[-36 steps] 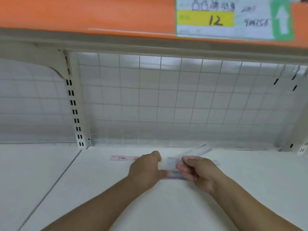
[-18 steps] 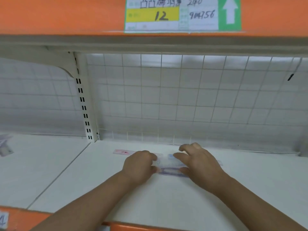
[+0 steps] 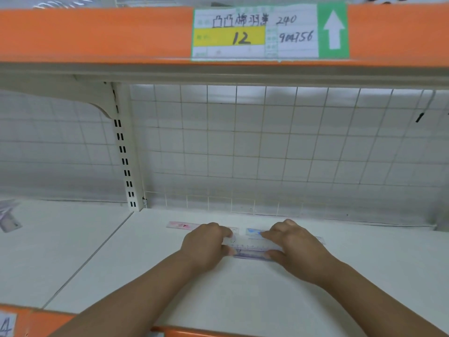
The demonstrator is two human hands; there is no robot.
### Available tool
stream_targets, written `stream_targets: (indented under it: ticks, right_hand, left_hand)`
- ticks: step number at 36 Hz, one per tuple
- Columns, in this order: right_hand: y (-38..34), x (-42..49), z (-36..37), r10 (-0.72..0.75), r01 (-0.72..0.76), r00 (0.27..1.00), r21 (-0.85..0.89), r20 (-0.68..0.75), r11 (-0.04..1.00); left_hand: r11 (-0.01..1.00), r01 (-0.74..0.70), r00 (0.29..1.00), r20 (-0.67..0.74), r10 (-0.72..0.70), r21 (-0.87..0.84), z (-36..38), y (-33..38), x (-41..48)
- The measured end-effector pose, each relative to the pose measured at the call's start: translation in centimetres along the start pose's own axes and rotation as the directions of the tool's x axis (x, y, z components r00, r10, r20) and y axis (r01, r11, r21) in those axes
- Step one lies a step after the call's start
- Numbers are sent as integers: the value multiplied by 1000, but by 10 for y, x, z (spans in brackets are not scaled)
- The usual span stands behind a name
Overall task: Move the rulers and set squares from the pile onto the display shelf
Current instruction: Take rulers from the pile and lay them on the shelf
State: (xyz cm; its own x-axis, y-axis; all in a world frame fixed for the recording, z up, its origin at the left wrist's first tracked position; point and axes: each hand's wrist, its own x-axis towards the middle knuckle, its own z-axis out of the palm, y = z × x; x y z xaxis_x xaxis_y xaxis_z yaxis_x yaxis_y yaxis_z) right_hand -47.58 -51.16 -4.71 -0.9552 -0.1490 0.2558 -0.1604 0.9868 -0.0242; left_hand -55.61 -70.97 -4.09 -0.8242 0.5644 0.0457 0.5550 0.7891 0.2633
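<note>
Fingers (image 3: 224, 233) of your left hand (image 3: 206, 244) curl over one end of the clear ruler (image 3: 252, 246), thumb at its near edge. Your right hand (image 3: 297, 248) pinches the other end the same way; half a second ago its fingers lay spread flat. A second ago a ruler was tilted up in that hand. Now the clear ruler lies flat toward the back edge of the display shelf (image 3: 243, 300), overlapping a purple ruler (image 3: 250, 257), with a pink ruler (image 3: 179, 224) and a blue ruler (image 3: 252, 231) just behind.
</note>
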Motion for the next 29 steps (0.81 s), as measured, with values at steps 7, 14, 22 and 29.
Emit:
stream_targets:
  ticks: [7, 14, 22, 29]
  right_hand:
    - [13, 3, 6, 161, -163, 987, 85, 26, 983]
    - [19, 9, 26, 206, -220, 967, 85, 151, 972]
    - [19, 12, 28, 200, -222, 961, 100, 190, 970]
    - [18, 12, 29, 188, -211, 963, 105, 193, 972]
  left_hand:
    - [998, 56, 994, 97, -59, 34, 8, -2, -2]
    - [990, 98, 978, 175, -115, 100, 13, -5, -6]
    - [988, 117, 974, 181, -134, 98, 11, -7, -9]
    - [987, 127, 973, 181, -143, 98, 10, -7, -12]
